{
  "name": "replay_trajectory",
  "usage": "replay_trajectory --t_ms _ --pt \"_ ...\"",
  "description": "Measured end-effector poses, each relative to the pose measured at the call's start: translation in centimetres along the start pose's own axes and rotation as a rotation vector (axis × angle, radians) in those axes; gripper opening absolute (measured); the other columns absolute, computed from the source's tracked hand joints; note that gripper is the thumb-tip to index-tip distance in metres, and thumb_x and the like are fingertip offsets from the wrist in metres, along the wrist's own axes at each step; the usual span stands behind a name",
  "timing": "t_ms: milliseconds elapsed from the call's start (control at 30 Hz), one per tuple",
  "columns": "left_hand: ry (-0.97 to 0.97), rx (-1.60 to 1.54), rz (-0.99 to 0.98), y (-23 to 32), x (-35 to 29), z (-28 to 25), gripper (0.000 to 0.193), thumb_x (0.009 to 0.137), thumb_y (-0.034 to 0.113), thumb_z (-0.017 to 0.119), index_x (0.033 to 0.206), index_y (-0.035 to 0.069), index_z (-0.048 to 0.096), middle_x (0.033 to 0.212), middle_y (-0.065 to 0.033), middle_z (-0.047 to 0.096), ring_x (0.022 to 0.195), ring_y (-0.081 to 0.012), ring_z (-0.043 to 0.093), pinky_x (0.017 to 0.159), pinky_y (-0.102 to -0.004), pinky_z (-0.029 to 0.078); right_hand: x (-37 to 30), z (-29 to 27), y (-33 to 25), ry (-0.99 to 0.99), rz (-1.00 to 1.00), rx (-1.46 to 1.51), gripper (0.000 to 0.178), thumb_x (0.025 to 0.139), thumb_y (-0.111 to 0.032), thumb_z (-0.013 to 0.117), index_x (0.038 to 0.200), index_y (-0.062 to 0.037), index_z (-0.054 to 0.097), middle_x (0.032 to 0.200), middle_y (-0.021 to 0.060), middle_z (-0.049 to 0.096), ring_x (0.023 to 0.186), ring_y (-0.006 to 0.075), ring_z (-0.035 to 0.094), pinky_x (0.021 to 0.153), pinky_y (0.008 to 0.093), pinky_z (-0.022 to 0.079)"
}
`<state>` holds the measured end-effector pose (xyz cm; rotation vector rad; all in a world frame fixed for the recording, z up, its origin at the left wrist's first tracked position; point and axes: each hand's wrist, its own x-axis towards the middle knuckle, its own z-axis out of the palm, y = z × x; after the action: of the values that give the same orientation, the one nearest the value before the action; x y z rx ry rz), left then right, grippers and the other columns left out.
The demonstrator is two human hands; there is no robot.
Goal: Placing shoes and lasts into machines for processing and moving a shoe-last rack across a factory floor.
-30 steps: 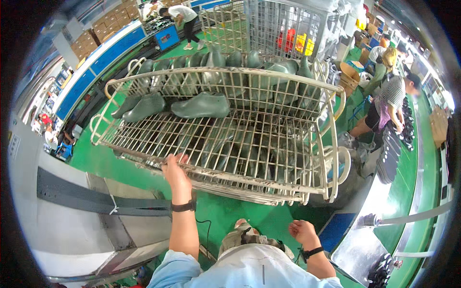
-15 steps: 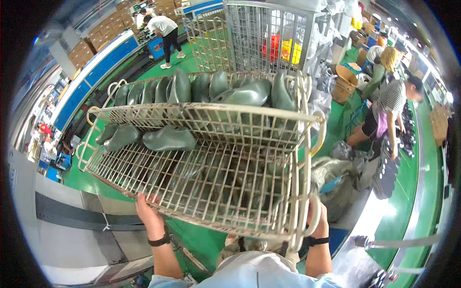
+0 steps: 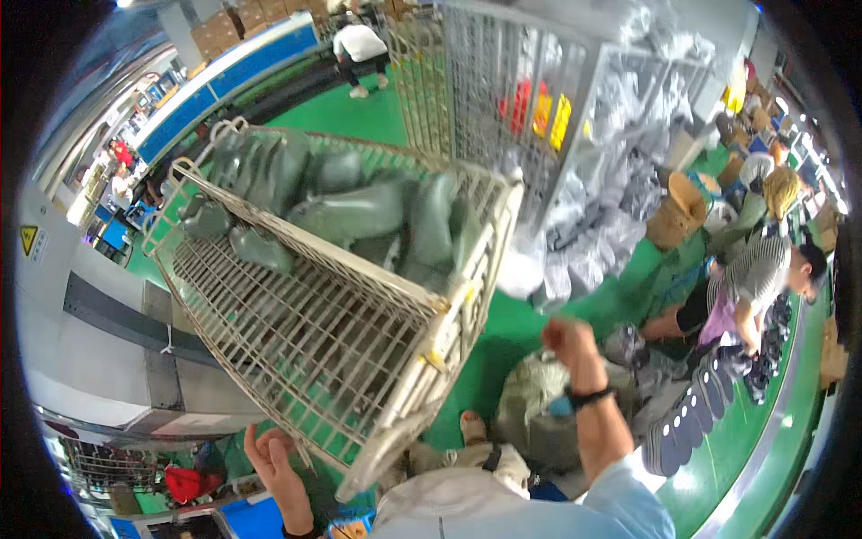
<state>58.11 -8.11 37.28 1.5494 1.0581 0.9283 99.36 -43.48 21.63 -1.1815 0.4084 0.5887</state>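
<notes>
In front of me stands a cream wire rack cart (image 3: 296, 305), turned at an angle, with two tiers. Dark green shoe lasts (image 3: 355, 216) fill its upper, far tier. A few more lasts (image 3: 260, 249) lie at the left of the nearer tier, whose other slats are bare. My left hand (image 3: 277, 463) is beside the cart's lower left edge, fingers apart, holding nothing that I can see. My right hand (image 3: 572, 346) is raised to the right of the cart, apart from it. Its fingers look curled in, slightly blurred, with nothing visible in them.
A tall grey mesh cage (image 3: 503, 108) stands behind, with clear plastic bags (image 3: 593, 216) beside it. A full sack (image 3: 530, 404) sits on the green floor at my right. A person in a striped top (image 3: 754, 269) works at dark shoe soles (image 3: 691, 422). Machinery (image 3: 99, 359) borders my left.
The cart has swung round, its right end coming nearer and leftward. My right hand has let go of its end rail and moved right and up. My left hand has come off the lower edge.
</notes>
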Motion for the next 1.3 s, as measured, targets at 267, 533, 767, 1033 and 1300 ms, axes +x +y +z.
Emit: replay_trajectory --t_ms 267,533,767,1033,1300 --pt "-0.439 0.259 0.615 5.5 -9.9 2.5 0.057 0.103 0.049 0.051 0.127 -0.003 0.058 0.126 -0.0209 0.056 0.111 -0.0322 0.057 0.096 -0.0456 0.046 -1.0 11.0 -15.8 -0.287 -0.409 -0.042 0.036 0.100 -0.027 0.059 0.124 -0.0004 0.063 0.101 0.0112 0.068 0.088 0.0221 0.067 0.079 0.0337 0.054" --pt "-0.314 0.566 0.850 4.4 -9.1 3.3 0.048 0.095 0.027 0.065 0.133 0.001 0.054 0.116 -0.0230 0.063 0.099 -0.0405 0.064 0.084 -0.0503 0.052 -1.5 20.8 -14.4 -0.190 -1.013 -0.558 0.054 0.098 -0.038 0.065 0.140 -0.0045 0.059 0.096 0.0137 0.066 0.092 0.0255 0.061 0.084 0.0390 0.049" --pt "-0.018 0.719 1.007 0.0 -8.8 5.4 0.041 0.101 0.028 0.055 0.126 -0.004 0.054 0.104 -0.0245 0.070 0.071 -0.0349 0.067 0.060 -0.0421 0.055 2.4 21.5 -15.6 0.160 -1.885 -1.023 0.022 0.091 -0.028 0.068 0.102 -0.0111 0.075 0.096 0.0176 0.067 0.091 0.0333 0.062 0.089 0.0452 0.048" --pt "-0.055 0.833 1.033 0.4 -9.5 2.0 0.047 0.107 0.030 0.040 0.126 -0.011 0.049 0.089 -0.0251 0.068 0.067 -0.0325 0.064 0.059 -0.0438 0.054 7.8 22.1 -15.3 -0.352 -1.797 -0.372 0.044 0.093 -0.039 0.048 0.083 0.0004 0.065 0.079 0.0131 0.066 0.075 0.0256 0.063 0.097 0.0531 0.050" --pt "-0.087 0.904 0.683 0.8 -10.1 0.7 0.043 0.109 0.033 0.042 0.136 -0.001 0.044 0.111 -0.0295 0.064 0.082 -0.0325 0.065 0.066 -0.0464 0.056 8.1 24.5 -14.7 -0.383 -1.791 -0.348 0.050 0.095 -0.045 0.048 0.085 0.0012 0.064 0.077 0.0135 0.064 0.072 0.0268 0.062 0.088 0.0517 0.052"
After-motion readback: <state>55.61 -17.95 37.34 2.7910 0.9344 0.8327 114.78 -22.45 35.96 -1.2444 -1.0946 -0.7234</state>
